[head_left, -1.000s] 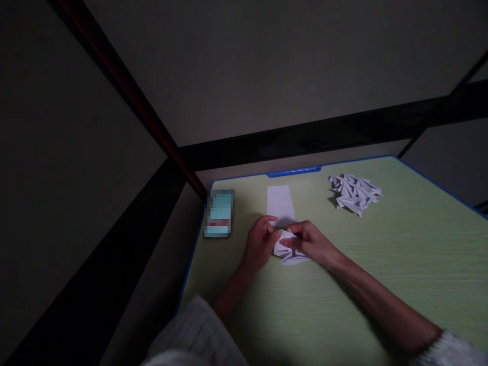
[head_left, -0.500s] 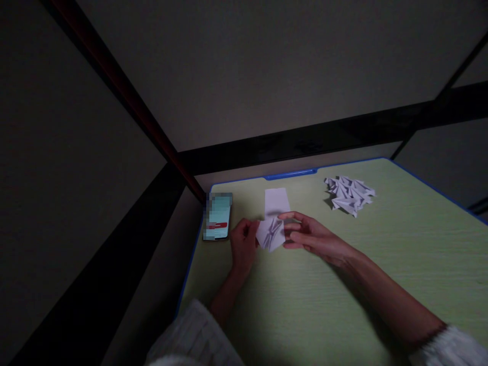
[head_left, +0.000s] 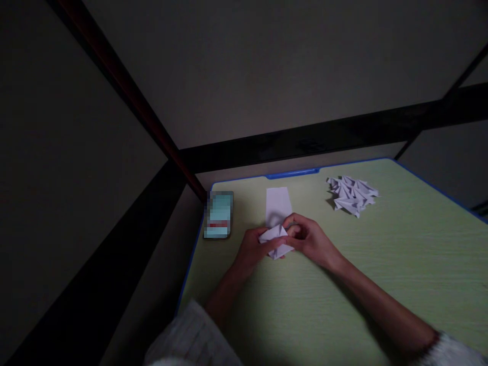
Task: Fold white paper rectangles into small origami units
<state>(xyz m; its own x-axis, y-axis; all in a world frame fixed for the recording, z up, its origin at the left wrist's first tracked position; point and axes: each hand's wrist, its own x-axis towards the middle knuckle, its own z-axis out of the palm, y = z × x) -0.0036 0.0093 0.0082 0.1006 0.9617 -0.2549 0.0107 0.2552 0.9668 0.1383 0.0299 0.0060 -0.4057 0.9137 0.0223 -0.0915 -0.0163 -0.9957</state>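
Observation:
A small piece of folded white paper (head_left: pixel 273 234) is held between both hands above the table. My left hand (head_left: pixel 251 248) grips it from the left, with the thumb lying across its face and the other fingers mostly behind it. On the right side, my right hand (head_left: pixel 308 236) pinches its edge with thumb and bent forefinger. Just beyond the hands lies a flat stack or sheet of white paper (head_left: pixel 278 201), its near end partly covered by the right hand and the folded piece.
A phone (head_left: pixel 220 216) with a lit, blurred screen lies at the table's left edge. Several folded paper pieces (head_left: pixel 351 195) are heaped at the back right. The pale green table (head_left: pixel 324 310) has a blue rim and a blue handle (head_left: pixel 293 174) by the wall.
My right hand has closed from spread fingers to a pinch on the folded paper. The paper has turned and shifted slightly right and nearer, and my left thumb now lies across it.

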